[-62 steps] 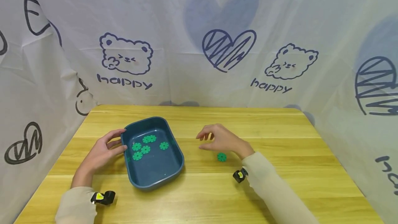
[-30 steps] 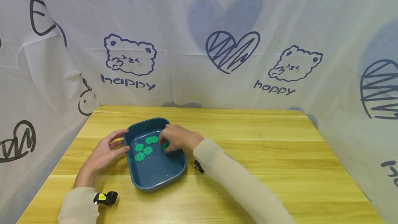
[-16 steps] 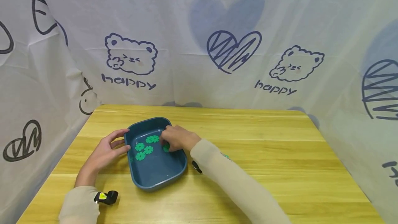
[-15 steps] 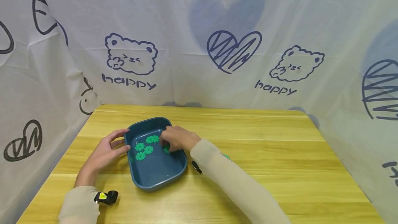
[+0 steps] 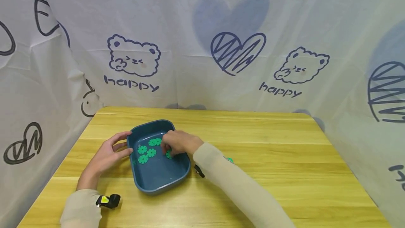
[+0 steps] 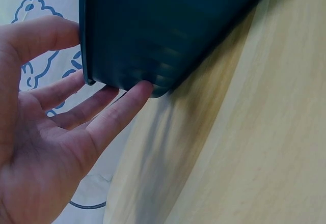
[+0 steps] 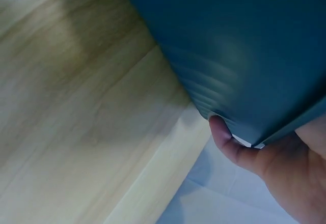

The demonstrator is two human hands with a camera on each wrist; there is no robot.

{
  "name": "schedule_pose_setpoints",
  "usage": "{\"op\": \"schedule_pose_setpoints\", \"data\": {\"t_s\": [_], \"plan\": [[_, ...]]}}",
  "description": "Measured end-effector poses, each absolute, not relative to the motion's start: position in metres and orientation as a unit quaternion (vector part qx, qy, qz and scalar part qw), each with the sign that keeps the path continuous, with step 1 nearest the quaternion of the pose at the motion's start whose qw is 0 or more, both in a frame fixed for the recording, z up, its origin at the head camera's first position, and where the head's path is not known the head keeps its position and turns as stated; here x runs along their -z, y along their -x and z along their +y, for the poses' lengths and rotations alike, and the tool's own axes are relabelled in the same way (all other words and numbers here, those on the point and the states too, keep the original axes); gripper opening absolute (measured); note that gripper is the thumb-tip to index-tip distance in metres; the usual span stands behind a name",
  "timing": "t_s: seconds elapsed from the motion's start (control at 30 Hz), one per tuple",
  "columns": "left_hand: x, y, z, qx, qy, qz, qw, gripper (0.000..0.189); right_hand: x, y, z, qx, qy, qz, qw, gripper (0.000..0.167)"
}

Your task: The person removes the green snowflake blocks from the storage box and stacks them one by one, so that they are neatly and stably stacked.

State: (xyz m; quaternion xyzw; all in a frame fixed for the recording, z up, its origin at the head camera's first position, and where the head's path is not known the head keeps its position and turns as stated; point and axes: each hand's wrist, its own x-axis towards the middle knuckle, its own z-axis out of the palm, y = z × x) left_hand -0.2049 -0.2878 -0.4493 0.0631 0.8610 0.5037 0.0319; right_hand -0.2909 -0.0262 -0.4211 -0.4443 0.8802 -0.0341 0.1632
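In the head view a dark blue tray point(image 5: 158, 177) stands at an angle on the left of the table. Several green toothed discs point(image 5: 143, 159) lie flat on its floor. My left hand point(image 5: 109, 154) rests at the tray's left side with extended fingers. In the left wrist view, the thumb touches the rim and the fingers point(image 6: 127, 104) lie against the outer wall. Over the right wall reaches my right hand point(image 5: 180, 141), its curled fingers pinching one green disc point(image 5: 168, 154), which they partly cover. The right wrist view shows the tray's outside and a bent finger.
Another green disc point(image 5: 230, 159) lies on the wooden table point(image 5: 284, 157), partly hidden by the right sleeve point(image 5: 237, 182). A black wrist device point(image 5: 109, 201) is worn at the left cuff. Printed curtain point(image 5: 190, 62) hangs behind and at both sides.
My right hand has moved left from above the table into the tray and taken the disc near its right wall, shifting it slightly toward me. The left hand stays at the rim.
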Motion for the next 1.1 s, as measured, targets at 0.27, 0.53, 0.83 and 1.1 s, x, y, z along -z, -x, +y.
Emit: {"op": "schedule_pose_setpoints", "data": {"t_s": [0.27, 0.53, 0.83, 1.1], "plan": [[0.4526, 0.2054, -0.2890, -0.503, -0.061, 0.861, 0.034, 0.068, 0.4189, 0.2931, -0.0219, 0.102, 0.459, 0.868, 0.158, 0.013], [0.4525, 0.2053, -0.2900, -0.506, -0.062, 0.860, 0.032, 0.069, 0.4156, 0.2948, -0.0202, 0.108, 0.471, 0.862, 0.155, 0.016], [0.4520, 0.2062, -0.2894, -0.502, -0.061, 0.862, 0.036, 0.069, 0.4199, 0.2916, -0.0233, 0.070, 0.465, 0.866, 0.168, 0.021], [0.4514, 0.2069, -0.2890, -0.499, -0.061, 0.864, 0.034, 0.069, 0.4195, 0.2891, -0.0224, 0.048, 0.454, 0.871, 0.180, 0.022]]}}
